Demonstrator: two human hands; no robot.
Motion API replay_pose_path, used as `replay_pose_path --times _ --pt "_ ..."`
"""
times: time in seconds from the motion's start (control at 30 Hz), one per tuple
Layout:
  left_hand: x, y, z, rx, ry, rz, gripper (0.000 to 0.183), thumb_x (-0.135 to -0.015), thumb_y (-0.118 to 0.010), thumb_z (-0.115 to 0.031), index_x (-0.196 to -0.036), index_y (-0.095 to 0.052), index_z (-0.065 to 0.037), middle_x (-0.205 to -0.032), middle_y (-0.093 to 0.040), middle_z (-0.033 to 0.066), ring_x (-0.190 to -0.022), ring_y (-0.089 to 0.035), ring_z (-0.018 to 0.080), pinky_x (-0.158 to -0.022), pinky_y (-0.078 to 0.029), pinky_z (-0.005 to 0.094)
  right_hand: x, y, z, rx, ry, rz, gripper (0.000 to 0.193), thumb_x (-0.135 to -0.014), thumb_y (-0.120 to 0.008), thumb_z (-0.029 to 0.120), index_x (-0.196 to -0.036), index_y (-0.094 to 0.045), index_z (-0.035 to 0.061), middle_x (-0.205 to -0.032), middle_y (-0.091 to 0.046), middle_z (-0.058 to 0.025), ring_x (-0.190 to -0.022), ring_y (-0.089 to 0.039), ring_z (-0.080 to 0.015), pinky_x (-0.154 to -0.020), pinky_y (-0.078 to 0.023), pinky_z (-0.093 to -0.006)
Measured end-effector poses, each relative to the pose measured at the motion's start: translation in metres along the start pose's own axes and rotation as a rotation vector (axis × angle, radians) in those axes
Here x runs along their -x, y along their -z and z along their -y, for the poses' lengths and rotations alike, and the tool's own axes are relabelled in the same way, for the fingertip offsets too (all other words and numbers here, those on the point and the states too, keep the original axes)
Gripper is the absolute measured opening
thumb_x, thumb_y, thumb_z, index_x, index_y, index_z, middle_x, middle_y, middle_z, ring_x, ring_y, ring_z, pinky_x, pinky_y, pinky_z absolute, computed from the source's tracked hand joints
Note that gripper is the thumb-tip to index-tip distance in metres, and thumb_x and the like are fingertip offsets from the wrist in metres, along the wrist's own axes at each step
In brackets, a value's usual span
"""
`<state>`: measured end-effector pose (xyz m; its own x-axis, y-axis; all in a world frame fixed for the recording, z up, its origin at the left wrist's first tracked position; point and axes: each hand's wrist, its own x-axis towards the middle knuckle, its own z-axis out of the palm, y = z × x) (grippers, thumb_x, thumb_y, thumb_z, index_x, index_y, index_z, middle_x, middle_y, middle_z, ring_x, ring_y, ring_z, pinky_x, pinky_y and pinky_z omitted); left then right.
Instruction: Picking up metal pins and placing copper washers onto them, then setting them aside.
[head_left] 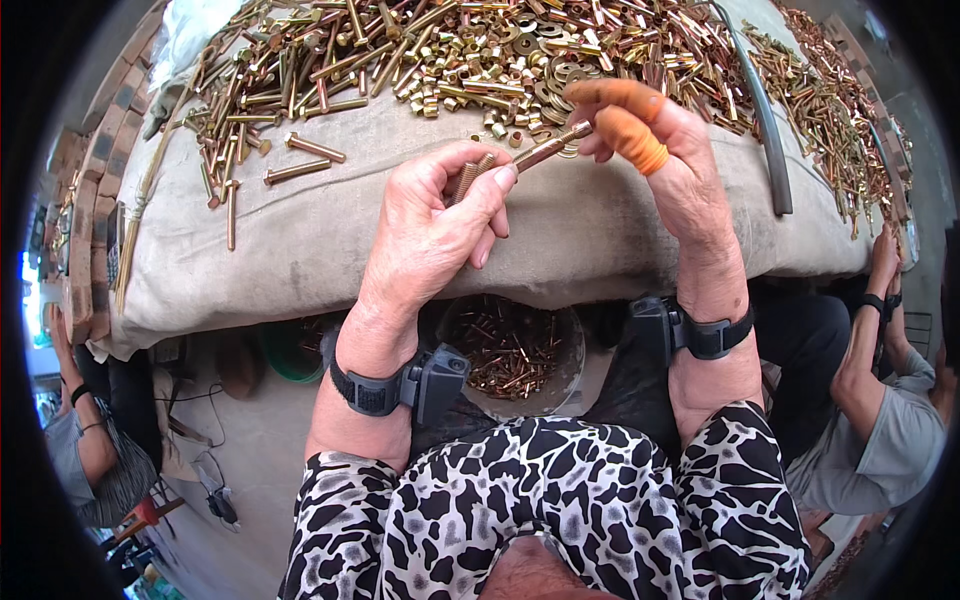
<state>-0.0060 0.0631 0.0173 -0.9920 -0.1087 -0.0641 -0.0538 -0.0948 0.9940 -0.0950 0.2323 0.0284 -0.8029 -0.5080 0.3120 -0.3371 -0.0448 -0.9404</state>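
Observation:
My left hand [435, 210] is closed around several brass-coloured bolts. Two threaded ends [468, 180] stick up between its thumb and fingers. From the same grip a longer sleeved bolt [540, 153] points up to the right. At its far end is my right hand [675, 165], which has orange finger covers on the thumb and index finger. The thumb and curled fingers meet around that end, while the index finger is raised apart. Just beyond the hands lie loose flat washers [570, 72] and short nuts or sleeves [440, 75].
A big pile of bolts [330, 50] covers the far side of the cloth-covered table [330, 235]. Several bolts lie loose at left. A dark tube [765, 120] crosses the cloth at right. Below the edge stands a bucket of bolts [565, 370]. People sit at both sides.

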Motion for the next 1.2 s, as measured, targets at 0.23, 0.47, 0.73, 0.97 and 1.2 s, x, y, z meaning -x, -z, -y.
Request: replay_pose_path --times 0.23,0.47,0.73,0.97,1.2 --pt "0.0 -0.001 0.003 -0.051 -0.026 0.002 0.014 -0.081 -0.055 -0.01 -0.089 -0.057 0.001 -0.054 -0.053 0.0027 -0.038 -0.042 0.0035 -0.035 -0.032 0.0167 0.001 -0.001 0.004 0.172 -0.095 0.049 0.016 -0.079 -0.06 0.013 -0.088 -0.06 0.0011 -0.073 -0.058 -0.0013 -0.064 -0.052 -0.0072 -0.059 -0.043 -0.0201" --pt "0.002 0.0 0.0 0.008 -0.009 0.044 0.014 -0.082 -0.054 -0.011 -0.091 -0.057 0.0 -0.055 -0.053 0.0026 -0.039 -0.043 0.0035 -0.035 -0.032 0.0167 -0.002 -0.016 -0.015 -0.247 0.018 0.039 0.048 -0.086 -0.043 0.042 -0.11 -0.051 0.0019 -0.093 -0.057 -0.0065 -0.086 -0.054 -0.0139 -0.072 -0.041 -0.0241" --pt "-0.002 0.002 0.004 0.173 -0.224 -0.142 0.017 -0.084 -0.052 -0.011 -0.097 -0.055 0.0 -0.058 -0.055 0.0061 -0.035 -0.042 0.0045 -0.03 -0.026 0.0138 0.011 -0.043 -0.005 -0.44 0.047 0.311 0.075 -0.08 -0.044 0.055 -0.131 -0.023 0.0048 -0.125 -0.036 -0.0132 -0.116 -0.035 -0.0233 -0.094 -0.029 -0.035" --pt "-0.006 0.001 0.006 0.23 -0.193 -0.177 0.016 -0.084 -0.053 -0.012 -0.093 -0.055 0.001 -0.058 -0.056 0.0069 -0.036 -0.044 0.0053 -0.03 -0.028 0.0152 0.014 -0.042 -0.004 -0.203 0.075 0.25 0.081 -0.076 -0.048 0.057 -0.133 -0.021 0.0058 -0.129 -0.032 -0.0115 -0.119 -0.03 -0.0214 -0.093 -0.027 -0.0347" --pt "-0.008 0.007 0.006 0.207 -0.101 -0.105 0.016 -0.084 -0.053 -0.013 -0.092 -0.055 0.0 -0.057 -0.055 0.0057 -0.036 -0.044 0.0048 -0.03 -0.027 0.0147 0.008 -0.025 0.003 -0.037 0.185 0.027 0.041 -0.077 -0.061 0.011 -0.115 -0.047 0.0043 -0.107 -0.052 -0.0058 -0.095 -0.052 -0.0136 -0.077 -0.041 -0.0258"
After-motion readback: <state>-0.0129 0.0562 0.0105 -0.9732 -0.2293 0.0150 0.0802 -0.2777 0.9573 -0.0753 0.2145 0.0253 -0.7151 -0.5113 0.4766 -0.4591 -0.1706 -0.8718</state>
